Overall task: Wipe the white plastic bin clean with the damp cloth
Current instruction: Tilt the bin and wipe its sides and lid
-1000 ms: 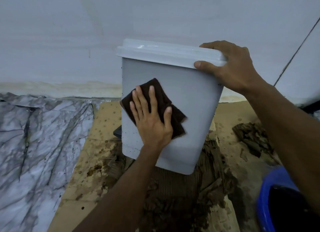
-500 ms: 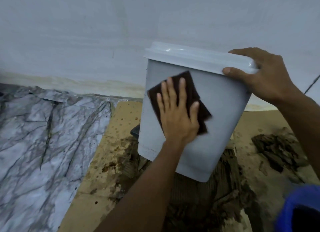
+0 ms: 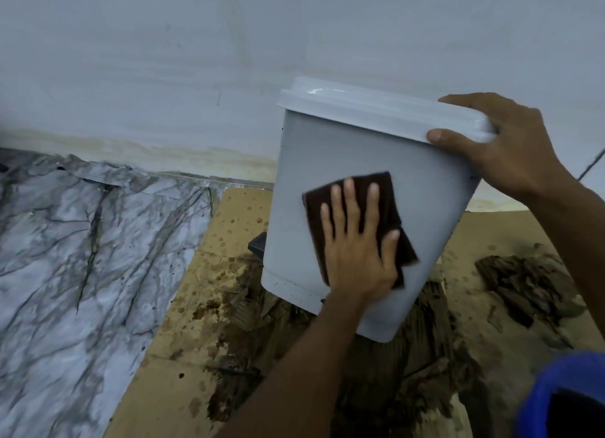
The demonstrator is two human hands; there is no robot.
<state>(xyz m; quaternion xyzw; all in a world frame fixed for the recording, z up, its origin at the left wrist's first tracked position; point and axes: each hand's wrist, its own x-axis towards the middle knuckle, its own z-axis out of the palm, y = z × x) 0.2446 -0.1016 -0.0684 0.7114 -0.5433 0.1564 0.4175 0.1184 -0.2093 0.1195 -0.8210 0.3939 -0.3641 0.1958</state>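
While the right hand [image 3: 510,149] grips the lid edge of the tilted bin [image 3: 435,195] on soggy cardboard [image 3: 229,273], left hand [image 3: 357,257] presses the cloth [image 3: 384,188] flat, fingers spread; mid-wipe on the front, next stroke should reach the unwiped lower corner.

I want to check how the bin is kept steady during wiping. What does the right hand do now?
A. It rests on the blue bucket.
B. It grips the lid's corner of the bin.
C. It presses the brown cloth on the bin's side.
B: the right hand grips the white bin at its lid corner; the left hand presses the cloth.
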